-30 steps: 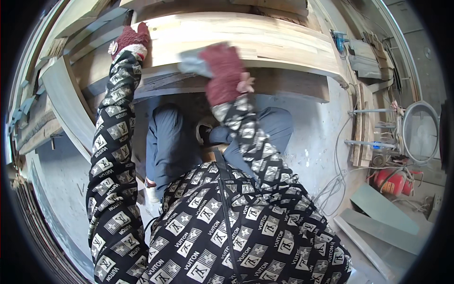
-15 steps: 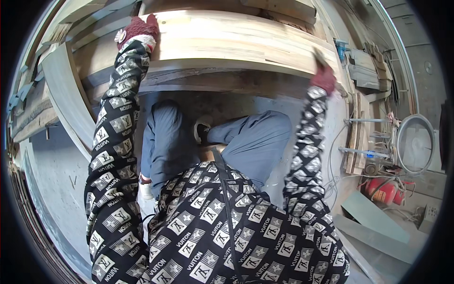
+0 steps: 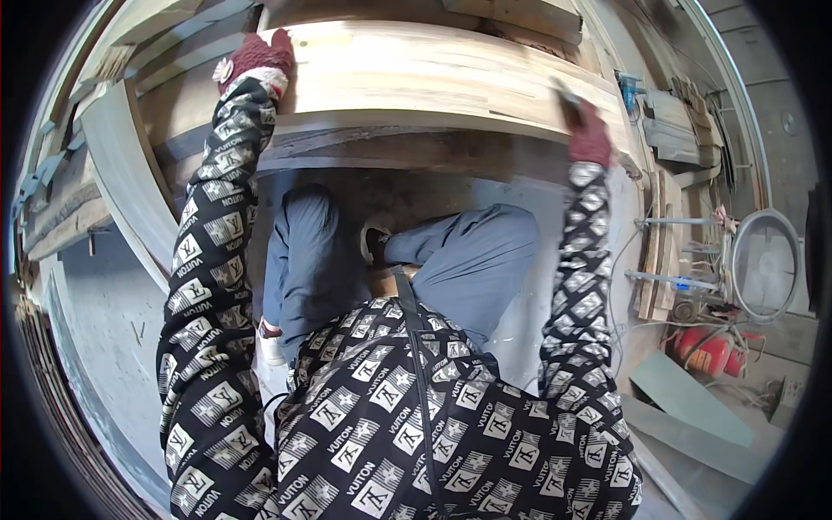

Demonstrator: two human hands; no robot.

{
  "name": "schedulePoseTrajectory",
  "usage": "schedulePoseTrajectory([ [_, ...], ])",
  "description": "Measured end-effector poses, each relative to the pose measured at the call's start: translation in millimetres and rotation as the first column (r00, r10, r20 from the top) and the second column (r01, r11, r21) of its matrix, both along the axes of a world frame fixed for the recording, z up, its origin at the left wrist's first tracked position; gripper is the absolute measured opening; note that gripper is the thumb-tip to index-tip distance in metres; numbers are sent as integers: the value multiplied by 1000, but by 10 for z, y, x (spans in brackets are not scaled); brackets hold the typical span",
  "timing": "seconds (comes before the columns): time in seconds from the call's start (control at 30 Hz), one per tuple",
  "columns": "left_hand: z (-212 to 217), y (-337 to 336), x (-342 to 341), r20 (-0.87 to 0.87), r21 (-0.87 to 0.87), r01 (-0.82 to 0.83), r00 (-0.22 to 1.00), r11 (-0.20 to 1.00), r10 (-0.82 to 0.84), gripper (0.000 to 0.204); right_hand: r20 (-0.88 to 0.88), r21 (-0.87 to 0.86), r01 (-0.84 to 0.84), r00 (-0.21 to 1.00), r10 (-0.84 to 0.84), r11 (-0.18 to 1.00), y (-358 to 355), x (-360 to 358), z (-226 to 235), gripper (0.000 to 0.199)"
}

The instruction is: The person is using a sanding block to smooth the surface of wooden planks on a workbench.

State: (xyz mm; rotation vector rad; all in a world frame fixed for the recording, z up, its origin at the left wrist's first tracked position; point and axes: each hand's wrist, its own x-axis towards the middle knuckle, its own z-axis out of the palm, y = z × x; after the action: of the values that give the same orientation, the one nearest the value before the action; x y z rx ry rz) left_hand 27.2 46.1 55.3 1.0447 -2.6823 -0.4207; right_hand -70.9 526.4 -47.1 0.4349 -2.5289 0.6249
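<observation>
A long pale wooden plank [image 3: 433, 74] lies across in front of me at chest height. My left hand [image 3: 256, 59], in a red glove, sits on the plank's left end with its fingers curled over the edge. At the plank's right end my right hand [image 3: 589, 134], also in a red glove, grips the edge. A small dark thing pokes up above its fingers; I cannot tell what it is. Both arms wear black-and-white patterned sleeves. My knees in blue trousers [image 3: 468, 260] are bent under the plank.
Curved grey wooden pieces [image 3: 130, 191] and stacked boards lean at the left. At the right are upright boards [image 3: 659, 251], a blue tool [image 3: 628, 87], a round white fan [image 3: 767, 264], a red machine [image 3: 706, 351] and flat grey-green panels [image 3: 685, 399] on the floor.
My right hand has gone from the middle of the plank, where it held a grey pad, out to the plank's right end. My left hand has stayed at the left end.
</observation>
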Motion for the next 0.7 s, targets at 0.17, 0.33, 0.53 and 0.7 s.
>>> schedulePoseTrajectory([
  [0.17,-333,-349,-71,-4,-11,9,1000,1000,-9,53,317,6,383,875,-365,924,-64,-197,345,37],
  [0.33,-958,-671,-583,-184,-39,160,969,986,-164,54,5,73,109,994,-110,991,-1373,-131,76,30],
  [0.53,-394,-353,-186,-13,53,50,999,997,-49,57,85,-7,-260,962,260,966,-1478,549,337,49],
  [0.7,-284,-334,-140,13,30,31,999,999,-31,59,141,17,57,988,-58,998,358,-376,115,36],
])
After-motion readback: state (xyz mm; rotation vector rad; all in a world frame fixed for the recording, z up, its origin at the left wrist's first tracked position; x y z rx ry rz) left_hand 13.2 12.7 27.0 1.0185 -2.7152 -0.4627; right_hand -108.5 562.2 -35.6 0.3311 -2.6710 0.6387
